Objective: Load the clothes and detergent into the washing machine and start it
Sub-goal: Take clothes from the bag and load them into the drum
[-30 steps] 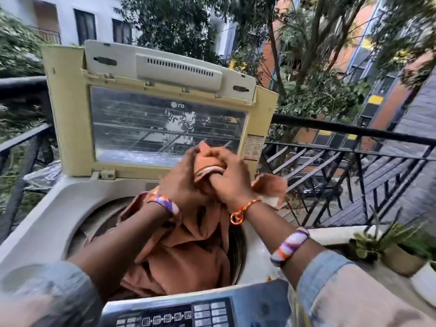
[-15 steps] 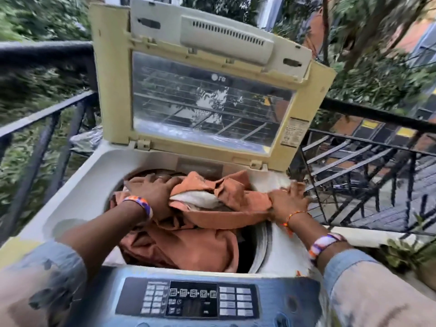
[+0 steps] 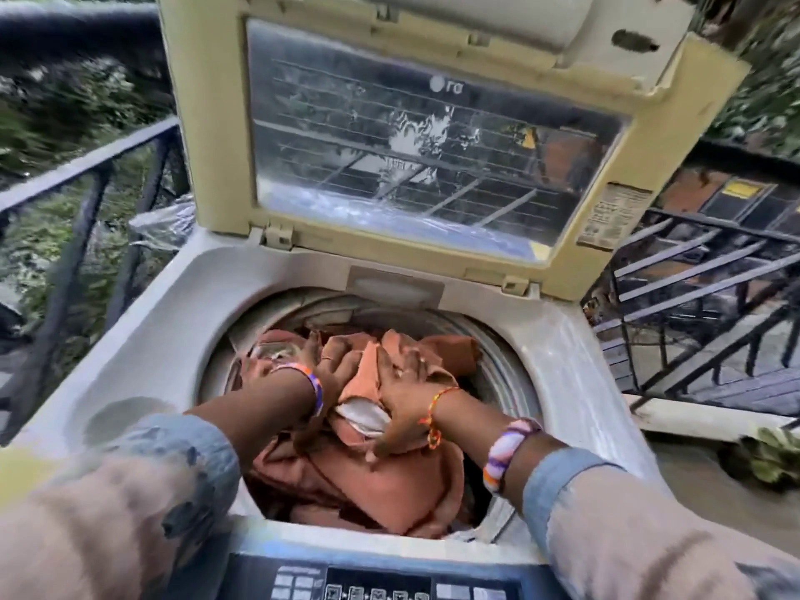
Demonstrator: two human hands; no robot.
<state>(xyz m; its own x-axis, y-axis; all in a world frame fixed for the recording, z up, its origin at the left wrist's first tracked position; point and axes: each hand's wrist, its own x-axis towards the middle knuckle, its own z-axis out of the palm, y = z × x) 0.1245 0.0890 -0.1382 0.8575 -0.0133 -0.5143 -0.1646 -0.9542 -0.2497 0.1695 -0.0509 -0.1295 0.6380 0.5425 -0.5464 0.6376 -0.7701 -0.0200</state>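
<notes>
An orange garment (image 3: 381,491) with a white lining fills the drum of the top-loading washing machine (image 3: 173,322). The yellowed lid (image 3: 208,123) with its clear window stands upright at the back. My left hand (image 3: 335,376) lies flat on the pile left of centre, fingers stretched toward the back of the drum. Just beside it, my right hand (image 3: 402,387) presses on the cloth with its fingers spread. Both hands are down inside the drum opening. No detergent shows in the view.
The machine's control panel (image 3: 372,586) runs along the bottom edge. A dark metal railing (image 3: 86,166) stands left and behind, another railing (image 3: 692,305) to the right. A potted plant (image 3: 770,456) sits on the ledge at right.
The garment went from held above the drum to lying inside it. My hands let go of the bunched cloth, came together and now push it down. The view tilted downward.
</notes>
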